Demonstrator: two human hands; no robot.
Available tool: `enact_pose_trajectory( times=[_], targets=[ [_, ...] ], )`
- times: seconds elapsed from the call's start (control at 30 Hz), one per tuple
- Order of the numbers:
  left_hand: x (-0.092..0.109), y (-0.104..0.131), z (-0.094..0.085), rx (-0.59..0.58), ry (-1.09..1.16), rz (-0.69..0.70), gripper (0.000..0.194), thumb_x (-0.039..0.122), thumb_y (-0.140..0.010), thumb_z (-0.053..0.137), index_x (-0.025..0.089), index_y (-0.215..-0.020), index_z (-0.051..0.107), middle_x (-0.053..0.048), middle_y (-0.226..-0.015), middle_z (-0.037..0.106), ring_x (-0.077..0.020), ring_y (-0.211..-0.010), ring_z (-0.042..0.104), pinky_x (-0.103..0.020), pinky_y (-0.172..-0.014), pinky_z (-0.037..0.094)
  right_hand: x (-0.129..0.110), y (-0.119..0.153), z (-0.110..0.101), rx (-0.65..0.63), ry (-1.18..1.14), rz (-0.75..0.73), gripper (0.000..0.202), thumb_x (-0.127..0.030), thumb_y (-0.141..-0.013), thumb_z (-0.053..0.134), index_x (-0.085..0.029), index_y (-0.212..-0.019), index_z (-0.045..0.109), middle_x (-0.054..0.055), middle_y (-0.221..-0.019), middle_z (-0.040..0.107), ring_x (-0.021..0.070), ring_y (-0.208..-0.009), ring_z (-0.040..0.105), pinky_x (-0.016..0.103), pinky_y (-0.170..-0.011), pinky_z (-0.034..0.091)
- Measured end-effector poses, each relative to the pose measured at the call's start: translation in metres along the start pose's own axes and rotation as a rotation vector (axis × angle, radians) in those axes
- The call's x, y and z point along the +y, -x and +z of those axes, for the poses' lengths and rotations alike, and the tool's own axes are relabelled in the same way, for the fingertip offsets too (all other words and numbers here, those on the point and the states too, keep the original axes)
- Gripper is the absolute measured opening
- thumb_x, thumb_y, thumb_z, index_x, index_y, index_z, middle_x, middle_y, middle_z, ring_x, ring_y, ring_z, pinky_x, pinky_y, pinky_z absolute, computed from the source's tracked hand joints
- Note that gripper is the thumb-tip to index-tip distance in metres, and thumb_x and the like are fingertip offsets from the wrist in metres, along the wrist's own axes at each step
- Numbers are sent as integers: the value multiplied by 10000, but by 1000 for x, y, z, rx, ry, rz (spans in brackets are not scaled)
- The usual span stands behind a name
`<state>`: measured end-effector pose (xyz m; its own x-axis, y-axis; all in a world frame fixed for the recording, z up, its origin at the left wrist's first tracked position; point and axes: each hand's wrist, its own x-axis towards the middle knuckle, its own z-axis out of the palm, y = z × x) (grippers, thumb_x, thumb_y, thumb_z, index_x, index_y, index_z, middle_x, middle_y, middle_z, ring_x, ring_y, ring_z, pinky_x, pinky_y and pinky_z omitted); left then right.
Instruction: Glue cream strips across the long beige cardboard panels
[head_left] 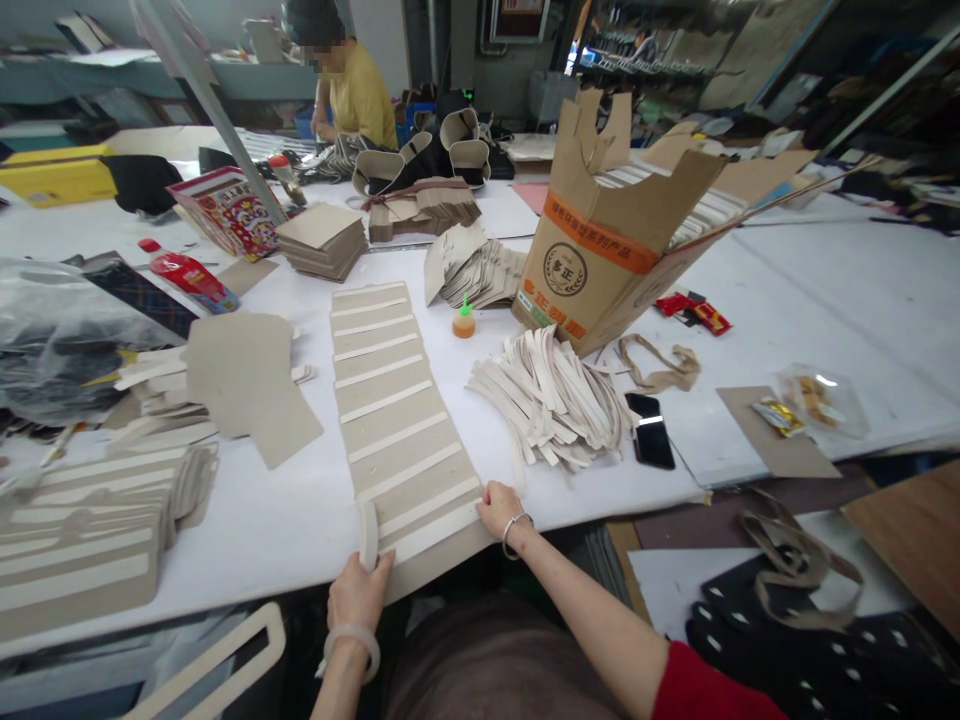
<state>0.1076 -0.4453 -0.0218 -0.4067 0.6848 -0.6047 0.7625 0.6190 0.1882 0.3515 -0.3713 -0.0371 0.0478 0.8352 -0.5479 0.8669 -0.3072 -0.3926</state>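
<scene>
My left hand (358,592) is closed around one or more white strips (368,535) that stick up from its fingers, at the near left edge of the beige boards. My right hand (501,508) pinches the right end of a white strip (435,532) lying across the nearest board. The beige boards (394,425) overlap in a column running away from me, each with a pale strip across it. To the right of the column lies a loose heap of white strips (559,400).
Stacked boards with strips (97,540) lie at left, near a beige cut piece (244,370). A cardboard box (592,240) stands behind the strip heap, with a small glue bottle (463,322) to its left. A phone (651,430) lies at right. Across the table works a person in yellow (364,95).
</scene>
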Motion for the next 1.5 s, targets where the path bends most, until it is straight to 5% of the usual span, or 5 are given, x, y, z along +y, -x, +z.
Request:
enact_pose_trajectory(
  times=[1.07, 1.5],
  targets=[
    [-9, -4, 0, 46, 122, 116, 385, 489, -755, 425, 161, -838, 608, -95, -781, 676, -274, -821, 621, -315, -684, 427, 4, 1, 7, 57, 36, -38, 60, -221, -757, 534, -166, -758, 558, 61, -783, 632, 172, -772, 569, 240, -639, 341],
    [-15, -6, 4, 88, 188, 91, 257, 336, -779, 468, 135, -849, 613, -98, -813, 680, -192, -789, 620, -247, -675, 397, 1, 4, 13, 96, 91, -216, 43, -143, -769, 473, -172, -766, 505, 60, -773, 585, 169, -760, 530, 243, -661, 327]
  ],
)
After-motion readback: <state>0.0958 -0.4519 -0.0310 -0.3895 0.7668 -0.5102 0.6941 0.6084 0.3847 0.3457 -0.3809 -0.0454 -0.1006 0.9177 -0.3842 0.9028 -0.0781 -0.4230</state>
